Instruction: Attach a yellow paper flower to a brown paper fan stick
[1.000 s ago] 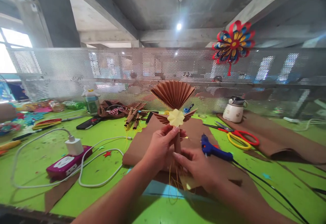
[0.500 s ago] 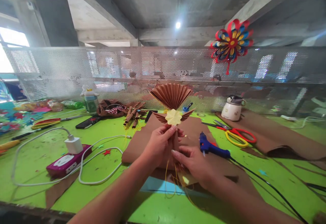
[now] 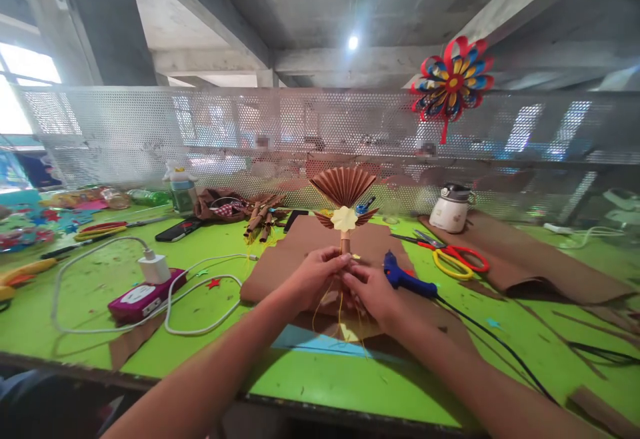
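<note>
The left hand is closed on a brown paper figure, pinching its rolled tube between thumb and fingers. The right hand has its fingers curled in beside the lower tube, the fingertips meeting those of the left; whether it grips the tube cannot be told, the contact being hidden. The figure is held above the work surface, midway between the arms. Its long axis stands close to upright: fan end up, tube end down, yellow threads trailing below the hands.

Compared with one second earlier, the left hand sits lower; it was then directly under the yellow rosette, and a length of bare tube now shows there. The hands, then apart, now touch.

Condition of item: pleated fan spread evenly, the scalloped rosette at its base, two pleated wings (one each side) reaching outward and slightly upward.

Beneath lie a light blue sheet and, farther in, brown paper on the green table. A blue glue gun rests just right of the hands; beyond it lie red-and-yellow-handled scissors. A perforated panel stands behind.
</note>
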Motion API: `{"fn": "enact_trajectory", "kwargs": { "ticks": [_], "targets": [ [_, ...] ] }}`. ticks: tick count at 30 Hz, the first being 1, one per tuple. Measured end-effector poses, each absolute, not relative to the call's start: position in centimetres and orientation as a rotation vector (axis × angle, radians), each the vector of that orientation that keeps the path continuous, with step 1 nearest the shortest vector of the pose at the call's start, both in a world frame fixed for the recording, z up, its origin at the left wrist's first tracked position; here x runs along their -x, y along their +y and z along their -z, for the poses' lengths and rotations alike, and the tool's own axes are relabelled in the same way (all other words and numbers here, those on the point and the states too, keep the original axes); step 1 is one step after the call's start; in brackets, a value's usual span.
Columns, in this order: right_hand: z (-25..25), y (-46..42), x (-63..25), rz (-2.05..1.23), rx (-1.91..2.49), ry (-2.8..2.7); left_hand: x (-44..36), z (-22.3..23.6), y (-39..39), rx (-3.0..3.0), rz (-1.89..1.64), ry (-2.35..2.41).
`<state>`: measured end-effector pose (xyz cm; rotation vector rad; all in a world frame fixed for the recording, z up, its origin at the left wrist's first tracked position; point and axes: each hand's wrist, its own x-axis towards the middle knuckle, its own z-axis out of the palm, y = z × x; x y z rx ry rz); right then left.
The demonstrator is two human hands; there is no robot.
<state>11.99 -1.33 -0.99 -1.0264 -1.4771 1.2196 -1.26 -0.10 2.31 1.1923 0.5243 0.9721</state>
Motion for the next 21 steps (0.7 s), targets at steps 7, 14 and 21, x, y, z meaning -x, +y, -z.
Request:
{"fn": "enact_trajectory", "kwargs": {
  "ticks": [7,14,21],
  "targets": [
    [1.2,-1.1,-11.9,-1.353,0.989,-1.464,0.6,-1.0,0.0,-1.233,-0.856,0.601],
    [0.8,-1.6,-12.0,-1.380,0.995,-1.621,1.0,-1.4,0.3,-1.189,-1.083,0.633],
    [0.1,-3.8,-11.8,-0.836,1.008,-2.117,3.1,-1.9,2.3,-1.122,-1.351,0.725]
  ]
}}
